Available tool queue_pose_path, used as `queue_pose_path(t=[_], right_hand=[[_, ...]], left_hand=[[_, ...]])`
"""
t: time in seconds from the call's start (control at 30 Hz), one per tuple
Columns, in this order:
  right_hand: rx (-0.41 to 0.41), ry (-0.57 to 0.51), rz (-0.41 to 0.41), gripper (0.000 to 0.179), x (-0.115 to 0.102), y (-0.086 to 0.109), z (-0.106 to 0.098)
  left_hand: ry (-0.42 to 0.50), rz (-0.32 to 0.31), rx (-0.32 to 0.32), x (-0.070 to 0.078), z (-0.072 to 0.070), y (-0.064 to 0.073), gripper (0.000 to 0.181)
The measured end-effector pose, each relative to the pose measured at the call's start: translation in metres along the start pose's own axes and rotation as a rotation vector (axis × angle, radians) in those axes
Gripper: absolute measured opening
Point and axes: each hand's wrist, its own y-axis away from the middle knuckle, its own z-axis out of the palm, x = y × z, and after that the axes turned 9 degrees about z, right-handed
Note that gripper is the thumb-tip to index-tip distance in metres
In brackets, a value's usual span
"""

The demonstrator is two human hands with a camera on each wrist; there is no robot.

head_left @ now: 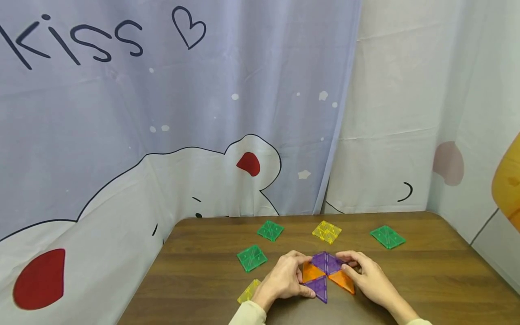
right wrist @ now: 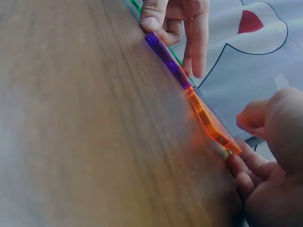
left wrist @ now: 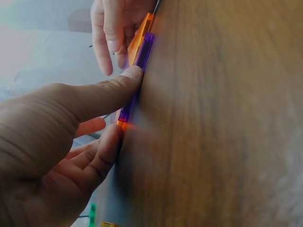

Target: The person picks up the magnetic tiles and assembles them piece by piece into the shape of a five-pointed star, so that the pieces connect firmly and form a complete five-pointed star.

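Where the curtain [head_left: 227,90] hangs: printed cloth fills the background and drops behind the wooden table [head_left: 203,271].
Wooden table: it bears all the pieces, and its level top probably suits edges that must meet squarely.
Left hand [head_left: 284,275]: it grips the left side of the fan [head_left: 326,266], thumb on the near purple edge and fingers farther round, seemingly to hold the edges together.
Right hand [head_left: 365,273]: its fingers bend at the fan's right edge, perhaps to steady that side; whether they pinch it cannot be told.
Fan: five triangles meet at one point between the two hands, with a gap at the near right; whether all of it lies flat is unclear.
Square tiles: three green [head_left: 270,230] [head_left: 252,258] [head_left: 387,237] and two yellow [head_left: 327,232] [head_left: 249,291] lie apart around the fan, likely out of the hands' way; one yellow is partly hidden by the left arm.
Triangles: purple [head_left: 319,262] [head_left: 334,262] [head_left: 318,287] and orange [head_left: 312,271] [head_left: 342,280], an orange one separating the near purple from the far pair.
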Motion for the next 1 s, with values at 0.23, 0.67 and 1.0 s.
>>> queue_pose_path(t=[0.23, 0.67, 1.0], right_hand=[[-0.112, -0.232, -0.019, 0.033, 0.004, 0.0, -0.003], [-0.25, -0.416, 0.132, 0.046, 0.013, -0.002, -0.013], [-0.26, -0.488, 0.075, 0.045, 0.016, -0.002, -0.01]], left_hand=[[-0.021, -0.024, 0.0, -0.002, 0.002, 0.001, 0.087], [-0.102, -0.044, 0.001, -0.001, 0.006, 0.001, 0.088], [0.104, -0.061, 0.077, -0.001, 0.006, 0.0, 0.088]])
